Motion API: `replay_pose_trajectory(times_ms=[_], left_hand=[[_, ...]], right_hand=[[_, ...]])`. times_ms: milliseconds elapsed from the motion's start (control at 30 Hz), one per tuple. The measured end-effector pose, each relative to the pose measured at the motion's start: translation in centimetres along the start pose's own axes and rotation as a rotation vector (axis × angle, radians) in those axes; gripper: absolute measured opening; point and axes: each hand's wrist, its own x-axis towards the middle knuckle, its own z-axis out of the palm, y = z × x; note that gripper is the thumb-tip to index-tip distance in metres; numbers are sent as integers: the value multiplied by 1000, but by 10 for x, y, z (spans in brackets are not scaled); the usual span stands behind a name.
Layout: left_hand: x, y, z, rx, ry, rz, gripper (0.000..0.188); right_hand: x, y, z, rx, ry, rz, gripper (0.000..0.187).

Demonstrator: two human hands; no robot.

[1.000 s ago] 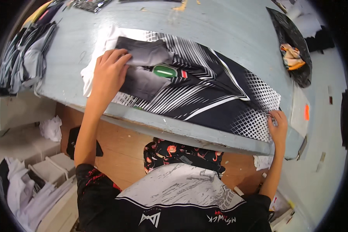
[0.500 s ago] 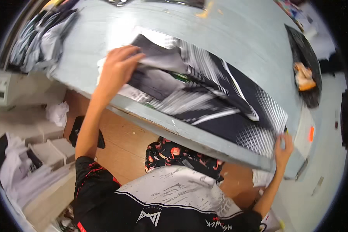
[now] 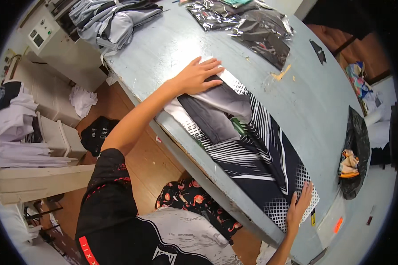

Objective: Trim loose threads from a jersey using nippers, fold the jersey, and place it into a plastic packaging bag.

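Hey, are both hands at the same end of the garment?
No, the left hand lies near the garment's grey panels, the right hand on its checked opposite end.

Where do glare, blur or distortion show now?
Head view: white glare on the table beyond the left hand; head view: highlights on the plastic-wrapped packages; head view: fisheye-bowed table edge, black corners; head view: little blur on the striped garment.
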Motion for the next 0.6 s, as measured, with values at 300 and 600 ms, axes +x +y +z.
replay_pose_trajectory(times_ms=[300, 600], left_hand=[[3, -27, 15, -204, 220, -286, 71], [39, -38, 2, -309, 403, -618, 51]], right_hand=[[-1, 12, 7, -14, 21, 117, 68], [-4, 13, 11, -8, 47, 108, 69]])
